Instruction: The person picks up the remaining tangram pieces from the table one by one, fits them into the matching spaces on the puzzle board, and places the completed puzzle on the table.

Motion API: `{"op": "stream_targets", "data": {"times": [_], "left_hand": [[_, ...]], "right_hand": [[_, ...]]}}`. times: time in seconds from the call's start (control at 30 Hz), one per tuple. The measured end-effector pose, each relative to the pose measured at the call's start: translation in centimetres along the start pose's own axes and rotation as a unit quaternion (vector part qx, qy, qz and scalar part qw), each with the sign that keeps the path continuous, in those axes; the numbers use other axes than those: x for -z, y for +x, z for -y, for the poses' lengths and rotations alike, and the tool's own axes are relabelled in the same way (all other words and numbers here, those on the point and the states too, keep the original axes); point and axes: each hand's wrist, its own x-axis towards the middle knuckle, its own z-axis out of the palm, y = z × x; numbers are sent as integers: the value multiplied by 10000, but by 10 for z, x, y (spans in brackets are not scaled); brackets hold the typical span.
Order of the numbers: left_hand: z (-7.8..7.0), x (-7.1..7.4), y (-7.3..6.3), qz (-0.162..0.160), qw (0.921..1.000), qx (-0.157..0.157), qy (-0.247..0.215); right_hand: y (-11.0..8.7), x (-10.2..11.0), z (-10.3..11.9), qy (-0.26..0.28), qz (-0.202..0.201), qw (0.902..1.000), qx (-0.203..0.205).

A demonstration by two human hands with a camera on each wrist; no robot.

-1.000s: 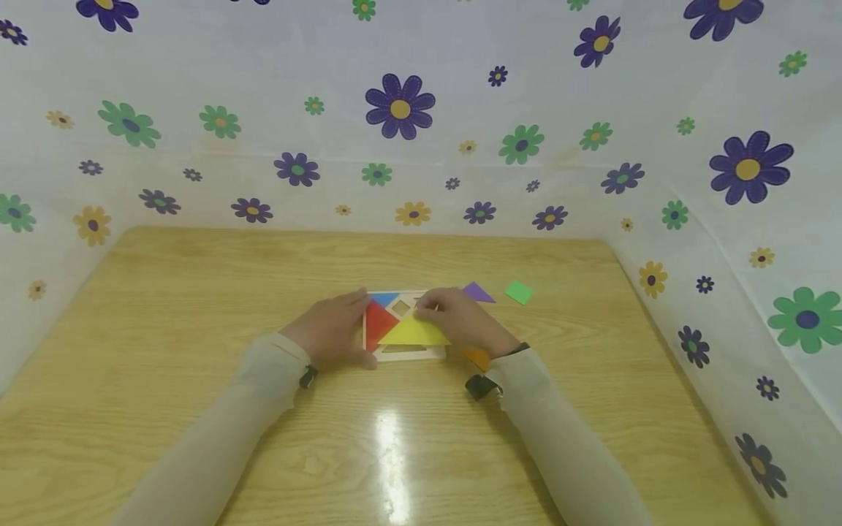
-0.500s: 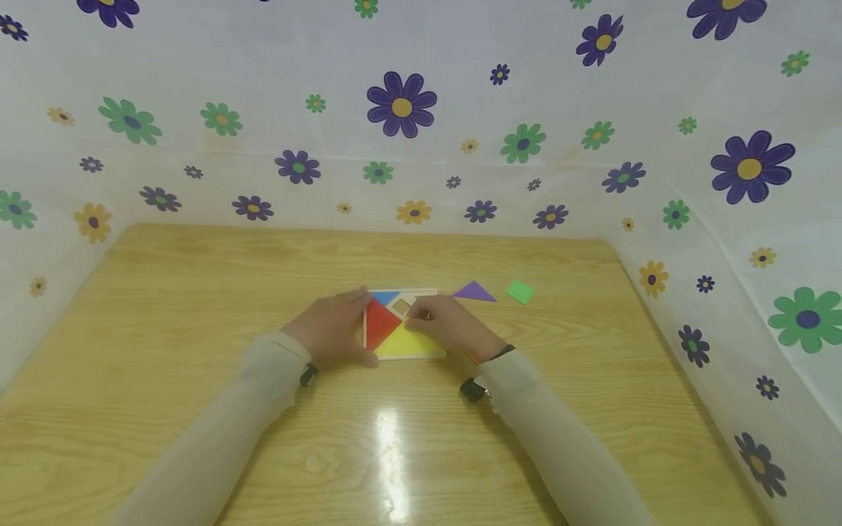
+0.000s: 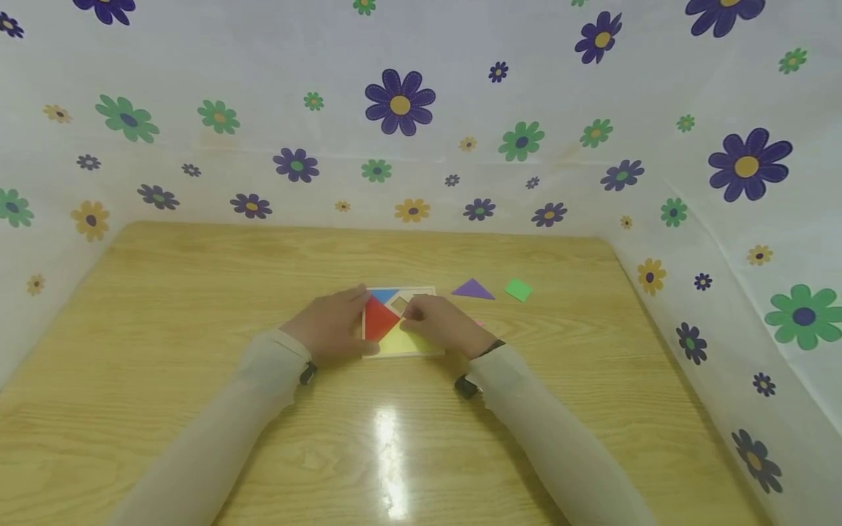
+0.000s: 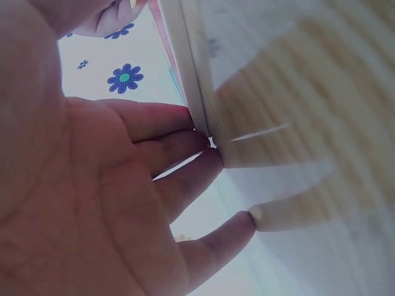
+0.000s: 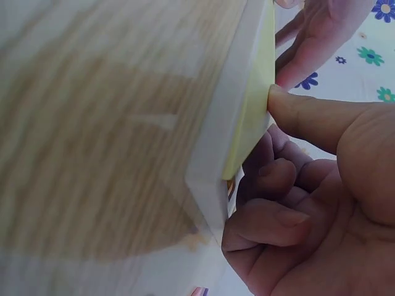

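Note:
A white tangram tray lies on the table. It holds a blue piece, a red triangle and a yellow triangle; a square recess shows bare. My left hand steadies the tray's left side, its fairly straight fingertips touching the edge in the left wrist view. Over the tray's right part is my right hand. The right wrist view shows its thumb pressing the yellow triangle, with the other fingers curled beside the tray. The right hand hides part of the yellow triangle.
On the table, right of the tray, lie a purple triangle and a green piece. A pink piece peeks out behind the right hand. Flower-patterned sheeting rises at the back and sides.
The yellow triangle, tilted across the tray a second ago, now lies flat in its near part. My right hand has shifted slightly left and covers the orange piece. My left hand stays put.

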Motion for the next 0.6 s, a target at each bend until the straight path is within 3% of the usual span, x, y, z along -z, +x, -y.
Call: {"op": "stream_targets", "data": {"times": [0.43,0.6], "left_hand": [[3,3,1,124,9999,-2,54],[2,1,0,188,9998,33,41]], "right_hand": [[-4,-2,4,-157,-143,9996,-188],[-10,-3,6,-517,-402,9975,-255]]}}
